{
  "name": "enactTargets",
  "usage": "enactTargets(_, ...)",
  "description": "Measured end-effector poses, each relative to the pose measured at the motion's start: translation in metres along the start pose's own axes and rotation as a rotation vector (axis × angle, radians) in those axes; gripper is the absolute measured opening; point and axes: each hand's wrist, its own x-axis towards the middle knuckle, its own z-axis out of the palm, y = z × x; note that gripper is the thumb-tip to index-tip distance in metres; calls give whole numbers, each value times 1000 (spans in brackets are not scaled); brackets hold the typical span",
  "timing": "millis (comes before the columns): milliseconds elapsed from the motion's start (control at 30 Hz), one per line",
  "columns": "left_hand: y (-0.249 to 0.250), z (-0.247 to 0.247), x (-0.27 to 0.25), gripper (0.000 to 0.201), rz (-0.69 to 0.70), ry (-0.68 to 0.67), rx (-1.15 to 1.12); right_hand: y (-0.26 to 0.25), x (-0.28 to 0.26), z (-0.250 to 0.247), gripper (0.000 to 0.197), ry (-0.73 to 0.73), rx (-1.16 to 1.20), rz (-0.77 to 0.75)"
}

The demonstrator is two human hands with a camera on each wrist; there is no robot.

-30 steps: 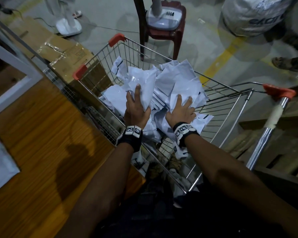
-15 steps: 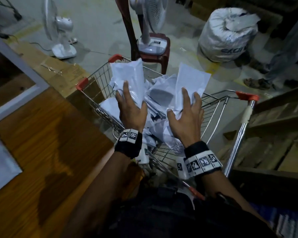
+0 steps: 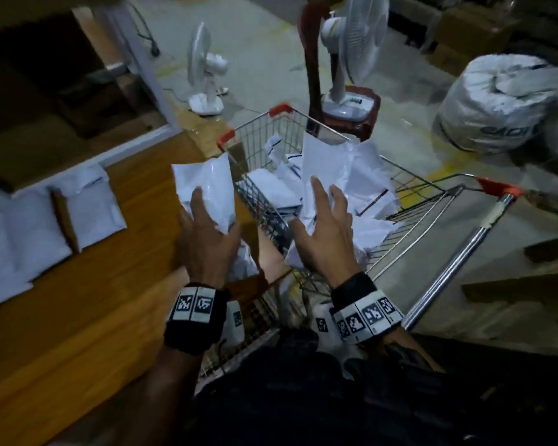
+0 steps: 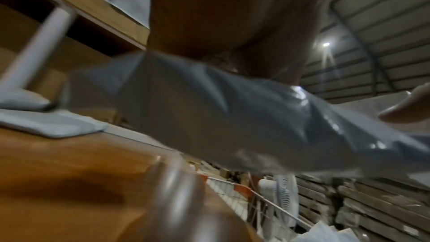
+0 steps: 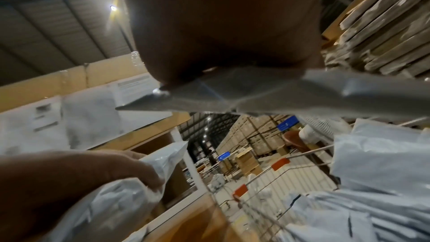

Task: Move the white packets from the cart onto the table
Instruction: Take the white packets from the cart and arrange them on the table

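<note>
White plastic packets, one in each of my hands. My left hand (image 3: 207,243) grips a packet (image 3: 207,188) from below, thumb and fingers (image 3: 196,201) curled round its lower end, and holds it upright over the edge of the wooden counter (image 3: 87,317), just left of the cart (image 3: 432,217). My right hand (image 3: 327,239) holds a second packet (image 3: 324,169) above the cart's basket; its fingers (image 3: 318,194) lie spread along the near face, and the right wrist view shows the packet (image 5: 256,89) pressed against the palm, though the thumb's hold is blurred. More white packets (image 3: 364,188) lie heaped in the wire basket of the cart, which has orange corner caps and an orange handle grip. Other packets (image 3: 94,204) already lie flat in a row on the far left of the counter. Beyond the cart: a white fan (image 3: 203,69) on the floor, a second fan (image 3: 351,49) standing on a red chair (image 3: 358,120), and a large tied white sack (image 3: 503,101).
</note>
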Motion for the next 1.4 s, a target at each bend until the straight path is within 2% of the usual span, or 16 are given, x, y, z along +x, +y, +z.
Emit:
enactTargets(200,-50,-57,-85,89,-185,97,44,-20,-63,35,78,-217,-20,-85)
enactTargets(367,-98,-111,-130,90,-417,225,63,-61,-102,71,75,-423,-25,-226)
enactTargets(600,-152,-161,-170,88,-502,408,15,-115,-130,110,78,-508,-39,-361)
enactTargets(733,-190,-187,-173,87,-534,454,30,-151,-142,146,79,-502,-73,-407)
enactTargets(933,-267,-243,-164,89,-537,367,141,-206,-173,219,81,-514,-112,-417)
enactTargets(1167,-342,-278,-140,87,-498,251,212,-238,-212,274,80,-486,-166,-343)
enactTargets(1267,-360,-284,-124,87,-508,208,216,-241,-228,289,80,-482,-237,-317)
enactTargets(1400,-370,-278,-101,84,-533,63,254,-242,-234,301,78,-482,-320,-278)
